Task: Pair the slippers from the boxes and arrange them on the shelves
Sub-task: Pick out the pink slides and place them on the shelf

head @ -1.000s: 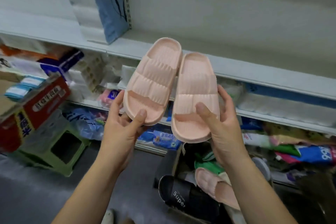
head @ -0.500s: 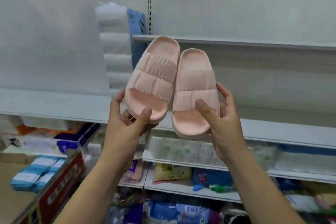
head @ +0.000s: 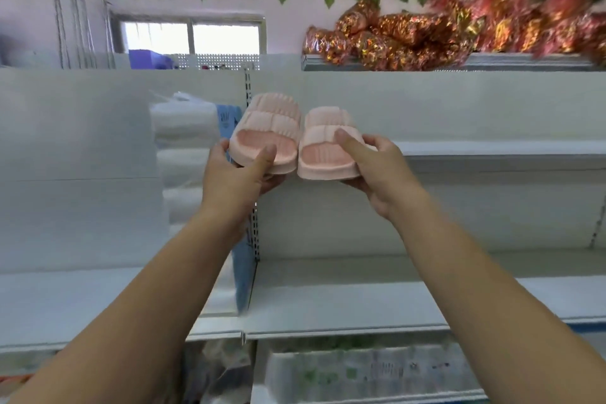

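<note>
Two pale pink ribbed slippers are held side by side, heels toward me, at the left end of a white upper shelf [head: 498,148]. My left hand [head: 237,179] grips the heel of the left slipper [head: 267,131], thumb on the insole. My right hand [head: 377,170] grips the right slipper [head: 328,147], thumb laid over its strap. The right slipper's sole sits about level with the shelf's front edge; whether it touches the shelf I cannot tell. The boxes are out of view.
A bare white shelf [head: 344,298] lies below. White wrapped rolls [head: 185,141] and a blue pack [head: 226,121] stand just left of the slippers by the slotted upright [head: 248,85]. Red-gold foil packs [head: 410,39] fill the top shelf. Packaged goods sit lower down.
Both hands have raised the pair from chest height up to the upper shelf and tipped the slippers from upright toward flat. The view has swung upward, away from the boxes on the floor.
</note>
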`<action>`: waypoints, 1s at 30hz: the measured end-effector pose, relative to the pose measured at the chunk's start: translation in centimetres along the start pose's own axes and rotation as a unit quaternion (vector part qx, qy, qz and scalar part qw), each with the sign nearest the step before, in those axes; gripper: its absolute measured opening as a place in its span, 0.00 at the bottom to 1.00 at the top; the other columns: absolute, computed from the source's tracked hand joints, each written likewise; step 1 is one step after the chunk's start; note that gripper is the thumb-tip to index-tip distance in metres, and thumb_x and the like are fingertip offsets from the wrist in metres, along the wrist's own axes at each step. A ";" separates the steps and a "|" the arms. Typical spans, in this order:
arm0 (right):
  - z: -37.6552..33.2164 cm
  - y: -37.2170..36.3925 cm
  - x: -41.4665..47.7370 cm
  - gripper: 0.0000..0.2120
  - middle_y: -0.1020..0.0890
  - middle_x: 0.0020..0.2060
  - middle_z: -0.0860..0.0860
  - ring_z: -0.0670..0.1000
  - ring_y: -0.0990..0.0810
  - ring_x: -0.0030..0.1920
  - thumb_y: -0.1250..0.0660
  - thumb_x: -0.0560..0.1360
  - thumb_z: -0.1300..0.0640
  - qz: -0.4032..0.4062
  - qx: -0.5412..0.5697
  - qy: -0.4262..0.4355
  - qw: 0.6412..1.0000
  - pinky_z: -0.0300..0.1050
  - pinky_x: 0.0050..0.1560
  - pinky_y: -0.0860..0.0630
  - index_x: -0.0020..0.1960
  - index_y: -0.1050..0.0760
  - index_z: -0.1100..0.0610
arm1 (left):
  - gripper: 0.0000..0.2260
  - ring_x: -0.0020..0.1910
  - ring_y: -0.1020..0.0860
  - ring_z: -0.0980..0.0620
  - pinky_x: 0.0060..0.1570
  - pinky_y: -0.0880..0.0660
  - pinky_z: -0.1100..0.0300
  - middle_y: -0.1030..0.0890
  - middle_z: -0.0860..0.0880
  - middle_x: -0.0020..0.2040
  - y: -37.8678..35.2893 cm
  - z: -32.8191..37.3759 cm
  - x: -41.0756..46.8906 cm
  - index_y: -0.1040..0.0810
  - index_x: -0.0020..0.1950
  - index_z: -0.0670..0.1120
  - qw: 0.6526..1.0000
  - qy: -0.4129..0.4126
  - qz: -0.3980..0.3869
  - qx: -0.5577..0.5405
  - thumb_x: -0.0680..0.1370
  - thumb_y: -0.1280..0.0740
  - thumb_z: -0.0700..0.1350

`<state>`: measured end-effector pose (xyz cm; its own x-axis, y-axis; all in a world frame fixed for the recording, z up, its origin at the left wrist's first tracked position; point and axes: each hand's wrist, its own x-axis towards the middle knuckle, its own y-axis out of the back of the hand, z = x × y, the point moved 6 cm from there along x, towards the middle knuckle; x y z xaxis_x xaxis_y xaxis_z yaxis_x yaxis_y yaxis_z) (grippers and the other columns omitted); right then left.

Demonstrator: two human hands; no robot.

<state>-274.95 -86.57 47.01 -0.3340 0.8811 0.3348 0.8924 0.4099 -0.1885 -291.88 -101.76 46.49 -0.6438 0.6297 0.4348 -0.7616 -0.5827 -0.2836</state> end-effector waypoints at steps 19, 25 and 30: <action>-0.2 -3.3 14.0 0.35 0.23 0.65 0.55 0.52 0.27 0.53 0.39 0.75 0.29 -0.118 -0.517 0.091 0.843 0.44 0.50 0.33 0.69 0.28 0.56 | 0.24 0.57 0.22 0.45 0.52 0.23 0.51 0.20 0.48 0.61 -1.5 -3.3 14.4 0.26 0.66 0.50 0.762 -0.124 -0.065 0.632 0.80 0.41 0.66; 0.8 -3.3 16.7 0.41 0.23 0.63 0.52 0.54 0.24 0.56 0.43 0.71 0.23 -0.142 -0.551 0.078 0.819 0.49 0.51 0.30 0.68 0.28 0.54 | 0.20 0.43 0.22 0.48 0.43 0.23 0.53 0.21 0.51 0.44 -1.0 -4.2 15.9 0.30 0.53 0.53 0.733 -0.132 -0.066 0.664 0.80 0.47 0.68; 1.3 -3.1 17.7 0.42 0.21 0.53 0.50 0.49 0.24 0.47 0.45 0.68 0.20 -0.127 -0.563 0.084 0.812 0.45 0.40 0.33 0.62 0.25 0.54 | 0.19 0.41 0.23 0.47 0.38 0.26 0.54 0.24 0.53 0.40 -1.1 -4.4 16.0 0.30 0.50 0.52 0.731 -0.171 -0.040 0.659 0.80 0.47 0.67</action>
<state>-284.02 -71.92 52.32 -0.5882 0.7193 0.3696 0.5445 0.0143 0.8386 -301.67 -88.79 49.96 -0.3739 0.6547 0.6569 0.0837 -0.6816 0.7270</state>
